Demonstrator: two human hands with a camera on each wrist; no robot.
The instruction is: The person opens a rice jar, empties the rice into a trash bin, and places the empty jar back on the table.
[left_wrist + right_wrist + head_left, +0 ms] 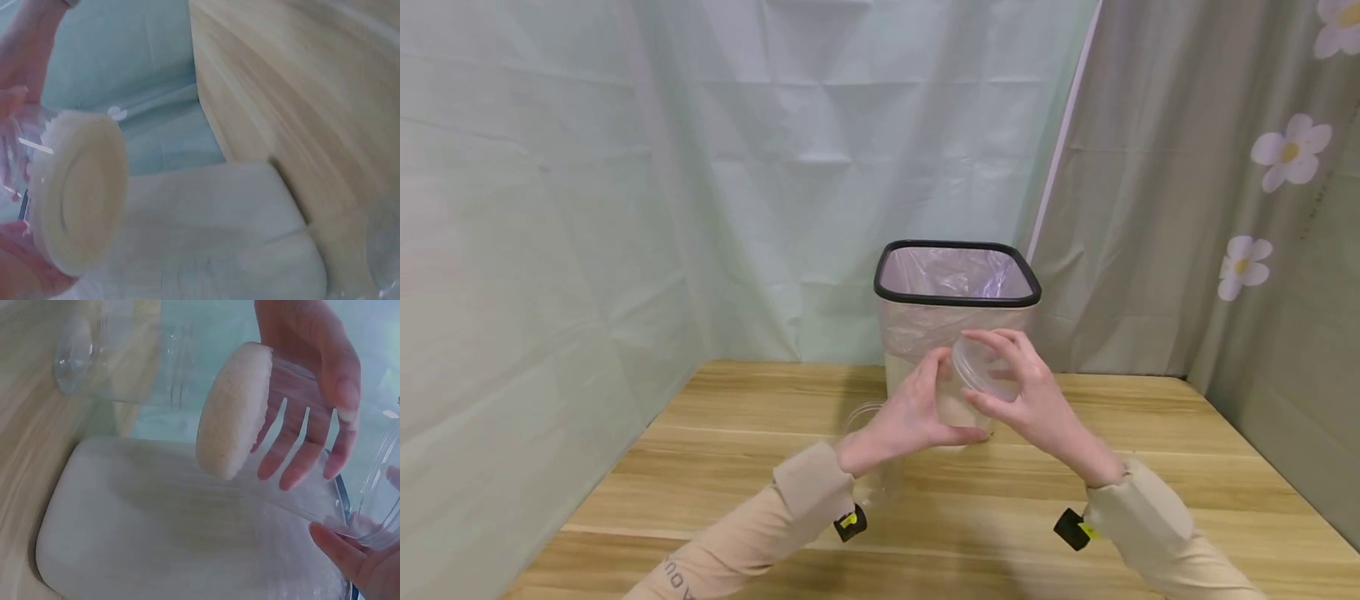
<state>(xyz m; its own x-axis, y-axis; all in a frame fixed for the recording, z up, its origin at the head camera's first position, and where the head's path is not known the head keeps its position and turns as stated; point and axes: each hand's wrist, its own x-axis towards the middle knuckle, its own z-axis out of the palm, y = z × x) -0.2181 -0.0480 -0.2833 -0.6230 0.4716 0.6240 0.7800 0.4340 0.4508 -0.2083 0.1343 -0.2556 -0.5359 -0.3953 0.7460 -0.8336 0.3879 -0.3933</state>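
A clear plastic jar (957, 408) is held tilted in both hands, in front of the bin. My left hand (917, 408) wraps round its body, fingers on one side and thumb on the other. At its round clear top end, my right hand (1026, 387) grips with fingers and thumb spread across the width; I cannot tell whether a lid is on it. Pale granular contents (234, 415) lie packed at the jar's bottom end, also seen in the left wrist view as a cream-coloured disc.
A white bin (898, 367) with a black rim (958, 300) and a clear bag liner stands at the table's back. A second clear jar (865, 412) stands on the wooden table (760, 417), partly behind my left forearm. Curtains (850, 167) hang behind and at both sides.
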